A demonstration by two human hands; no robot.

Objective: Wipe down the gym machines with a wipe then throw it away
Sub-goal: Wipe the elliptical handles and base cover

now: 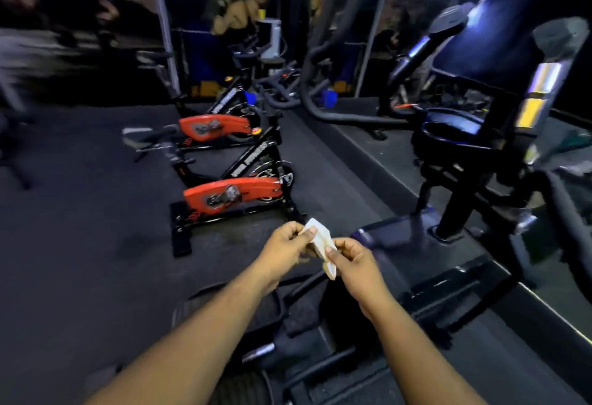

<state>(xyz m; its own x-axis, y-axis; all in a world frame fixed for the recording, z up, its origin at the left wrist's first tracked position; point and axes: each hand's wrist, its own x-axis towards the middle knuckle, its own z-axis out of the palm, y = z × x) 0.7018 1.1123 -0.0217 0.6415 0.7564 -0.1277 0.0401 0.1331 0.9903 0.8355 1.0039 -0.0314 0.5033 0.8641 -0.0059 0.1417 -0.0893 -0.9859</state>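
Dark gym floor (80, 244) stretches open on my left side, its far edge lost in blur. On my right a raised black platform (358, 148) runs away from me, its long edge bordering the floor lane; a mirror wall (352, 20) stands along its back. A large black machine (499, 110) with a padded seat rises on that platform at upper right, its base plate (448, 270) reaching toward my right forearm. Two spin bikes with red guards stand in line beside the platform edge: the nearer bike (234, 195) just beyond my hands, the farther bike (214, 127) behind it. Open floor lies to the left of both. Below my arms sits dark equipment (288, 340), its form unclear.

My left hand (285, 246) and right hand (352, 262) meet at centre frame, above the floor. Both are curled, pinching a white wipe (318, 238) between thumb and fingers. The wipe is crumpled, its upper end at my left fingertips, its lower end hanging beneath my right thumb.
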